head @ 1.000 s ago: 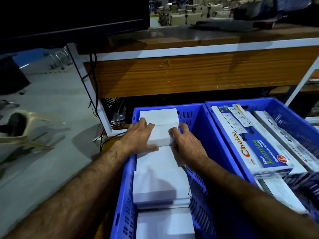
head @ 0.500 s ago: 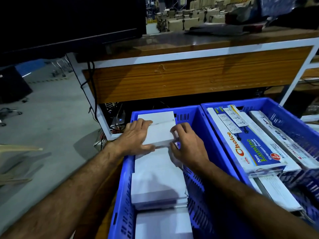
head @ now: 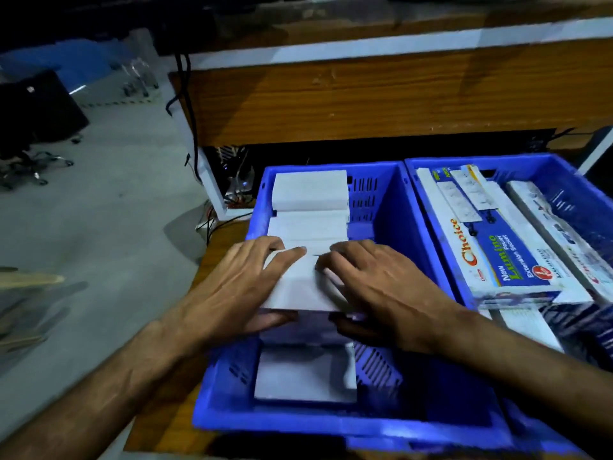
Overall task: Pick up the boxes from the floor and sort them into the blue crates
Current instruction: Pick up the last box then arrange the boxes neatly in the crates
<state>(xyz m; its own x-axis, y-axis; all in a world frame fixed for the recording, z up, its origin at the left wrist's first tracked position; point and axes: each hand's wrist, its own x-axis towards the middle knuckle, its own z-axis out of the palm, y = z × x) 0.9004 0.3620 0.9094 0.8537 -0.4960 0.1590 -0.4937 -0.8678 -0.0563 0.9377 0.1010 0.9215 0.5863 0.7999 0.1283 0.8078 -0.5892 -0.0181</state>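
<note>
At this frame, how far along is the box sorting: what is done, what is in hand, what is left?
Done: plain white boxes line the left blue crate, and printed extension-socket boxes fill the right blue crate. In hand: the left hand and right hand grip a white box over the row. Left: setting it down; no boxes show on the visible floor.

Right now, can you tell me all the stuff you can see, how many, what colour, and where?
Crates: two, blue, side by side; left crate, right crate.
Plain boxes: several, white, in a row down the left crate's left side.
Choice boxes: a few, blue and white, long, lying in the right crate.
Table: one, brown wood with white frame, behind the crates.
Cables: black, hanging at the table's left end.
Floor: grey, to the left.
Hands: two, both gripping one white box; left hand, right hand.
</note>
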